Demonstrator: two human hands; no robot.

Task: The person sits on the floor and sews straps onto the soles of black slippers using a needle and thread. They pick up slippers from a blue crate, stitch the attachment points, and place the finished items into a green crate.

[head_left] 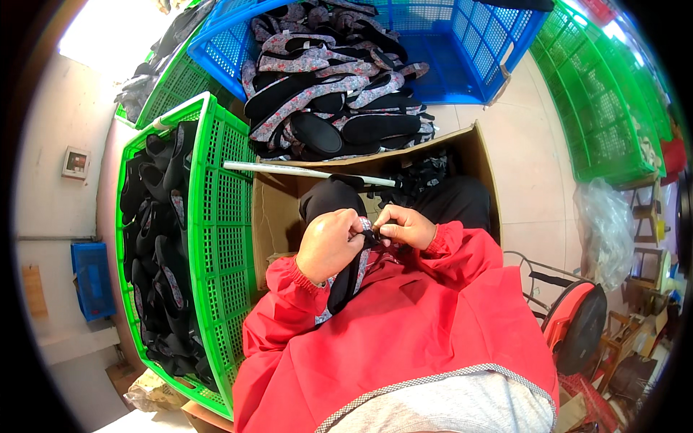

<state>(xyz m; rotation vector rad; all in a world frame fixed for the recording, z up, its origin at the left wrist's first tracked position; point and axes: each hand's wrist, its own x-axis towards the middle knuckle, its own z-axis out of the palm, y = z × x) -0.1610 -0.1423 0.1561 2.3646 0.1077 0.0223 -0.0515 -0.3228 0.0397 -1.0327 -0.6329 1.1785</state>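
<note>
Outer garment: plain red smock point(433, 325), center to 6 o'clock. Left sleeve point(281, 296), 7 o'clock, and right sleeve point(465, 252), between 3 and 4 o'clock: long, loose, red, with gathered cuffs point(307, 277). Edging: curved black-and-white checked trim point(433, 375), 5 o'clock. Underlayer: pale grey shirt point(447, 405), 5 o'clock. Lower garment: black trousers point(462, 205), 3 o'clock.

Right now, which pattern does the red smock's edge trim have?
Small black-and-white checks; the edge trim shows best in the head view.

A workshop, judging by plastic crates point(229, 216) heaped with similar slippers point(317, 135).
</note>
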